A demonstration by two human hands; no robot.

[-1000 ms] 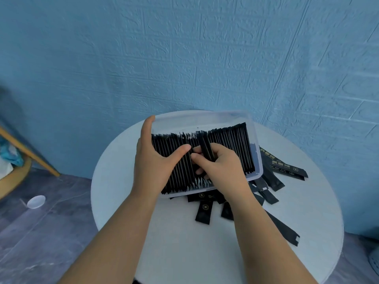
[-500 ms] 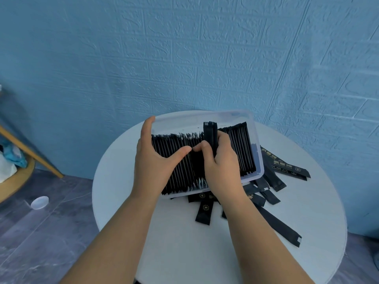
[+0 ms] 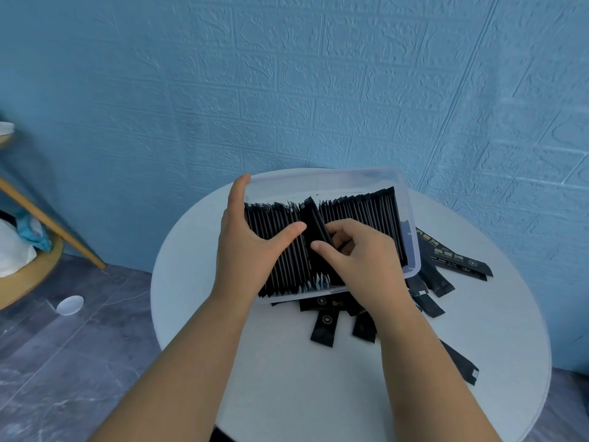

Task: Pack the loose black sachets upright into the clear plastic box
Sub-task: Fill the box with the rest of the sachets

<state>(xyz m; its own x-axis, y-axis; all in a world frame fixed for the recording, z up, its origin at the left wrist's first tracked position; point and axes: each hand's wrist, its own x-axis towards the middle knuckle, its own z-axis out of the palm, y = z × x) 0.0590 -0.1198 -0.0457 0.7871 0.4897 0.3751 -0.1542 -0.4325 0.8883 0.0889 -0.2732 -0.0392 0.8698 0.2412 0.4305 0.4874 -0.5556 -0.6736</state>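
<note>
A clear plastic box [image 3: 322,181] sits at the back of a round white table [image 3: 287,378]. A long row of black sachets [image 3: 360,212] stands on edge inside it. My left hand [image 3: 245,250] rests flat on the left part of the row, index finger up along the box's left rim and thumb pressing the sachets. My right hand [image 3: 363,253] pinches a small bundle of sachets [image 3: 314,224], which leans in the gap in the middle of the row. Several loose sachets [image 3: 325,323] lie flat on the table in front of and to the right of the box.
More loose sachets [image 3: 459,260] stick out from under the box's right side. A blue brick-pattern wall stands just behind the table. A wooden rack [image 3: 38,212] and a small white lid [image 3: 69,304] on the grey floor are at the left.
My right hand raised the bundle upright above the row, then lowered it into the gap beside my left thumb. My left hand stayed on the row.
</note>
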